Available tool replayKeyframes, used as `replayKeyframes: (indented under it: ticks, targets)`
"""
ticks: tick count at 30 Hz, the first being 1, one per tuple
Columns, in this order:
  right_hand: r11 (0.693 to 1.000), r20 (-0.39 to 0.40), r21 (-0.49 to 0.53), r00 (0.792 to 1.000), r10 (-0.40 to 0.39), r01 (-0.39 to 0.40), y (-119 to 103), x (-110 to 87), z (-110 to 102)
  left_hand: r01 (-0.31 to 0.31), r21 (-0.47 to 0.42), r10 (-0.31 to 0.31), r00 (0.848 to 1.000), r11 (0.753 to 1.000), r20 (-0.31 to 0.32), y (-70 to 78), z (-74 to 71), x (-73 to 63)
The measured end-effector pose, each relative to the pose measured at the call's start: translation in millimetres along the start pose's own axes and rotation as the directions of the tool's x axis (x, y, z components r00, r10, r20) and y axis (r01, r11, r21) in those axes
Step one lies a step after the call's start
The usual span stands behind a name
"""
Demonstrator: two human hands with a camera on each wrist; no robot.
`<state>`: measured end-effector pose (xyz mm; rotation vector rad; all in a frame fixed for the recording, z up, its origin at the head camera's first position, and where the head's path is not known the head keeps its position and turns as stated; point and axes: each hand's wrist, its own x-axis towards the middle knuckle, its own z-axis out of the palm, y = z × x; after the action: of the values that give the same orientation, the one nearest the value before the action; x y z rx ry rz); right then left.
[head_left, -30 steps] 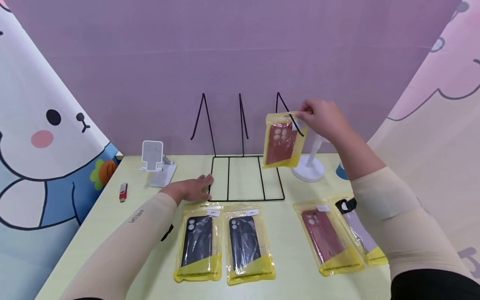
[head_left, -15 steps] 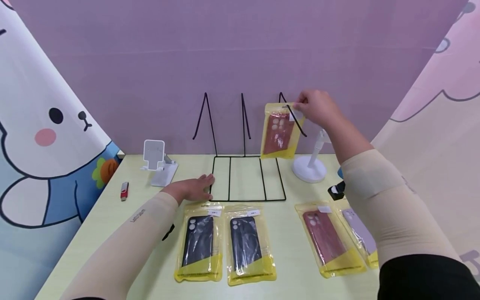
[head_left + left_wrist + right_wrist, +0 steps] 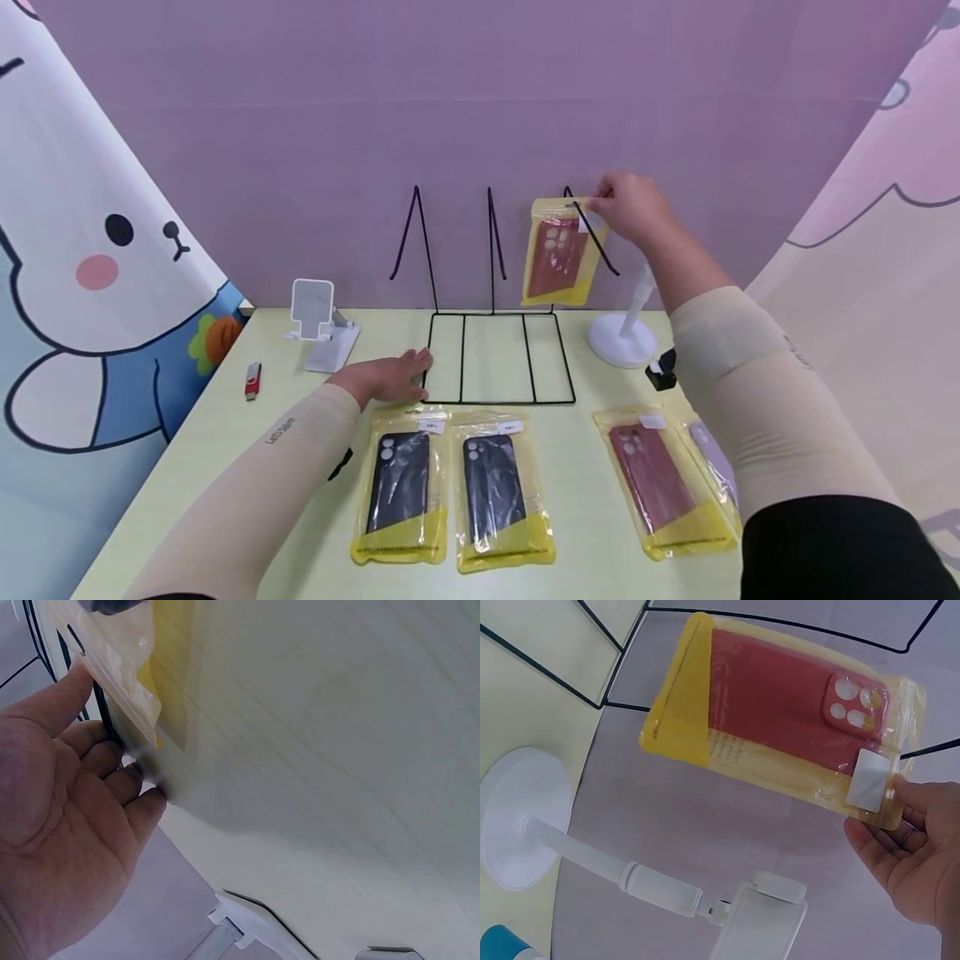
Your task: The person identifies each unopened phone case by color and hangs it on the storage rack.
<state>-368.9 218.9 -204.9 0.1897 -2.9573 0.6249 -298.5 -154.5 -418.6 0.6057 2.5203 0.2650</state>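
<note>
My right hand (image 3: 637,208) pinches the upper right corner of a yellow-edged clear bag holding a red phone case (image 3: 553,271). The bag hangs upright at the right hook (image 3: 602,250) of a black wire display rack (image 3: 495,403). In the right wrist view, the hook's wire meets the bag (image 3: 679,712) at its top strip by the hang hole; whether it passes fully through is hard to see. My left hand (image 3: 386,379) rests at the left side of the rack's base, fingers loosely bent in the left wrist view, thumb touching the wire.
Two bagged black phone cases (image 3: 408,483) (image 3: 495,487) lie before the rack. To the right lies a bagged dark red case (image 3: 654,479), beside a partly hidden purple one (image 3: 712,454). White phone stands (image 3: 326,350) (image 3: 622,340) flank the rack; a red USB stick (image 3: 252,381) lies far left.
My right hand has risen slightly, lifting the bagged red phone case higher along the right hook, towards its upper end. The left hand has stayed on the rack's base.
</note>
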Motion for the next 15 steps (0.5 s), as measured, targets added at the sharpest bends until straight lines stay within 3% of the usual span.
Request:
replayKeyframes:
  ticks: [6,15]
  targets:
    - [0.999,-0.013,0.008,0.999,0.039,-0.039,2.7,-0.7,1.4,-0.003,-0.004,0.003,1.000,1.000,-0.008,1.9,0.6,0.2]
    - [0.988,-0.068,0.156,0.997,0.031,-0.020,8.6,-19.0,-12.4,0.021,-0.023,-0.021,1.000,1.000,0.007,1.3,-1.4,-1.4]
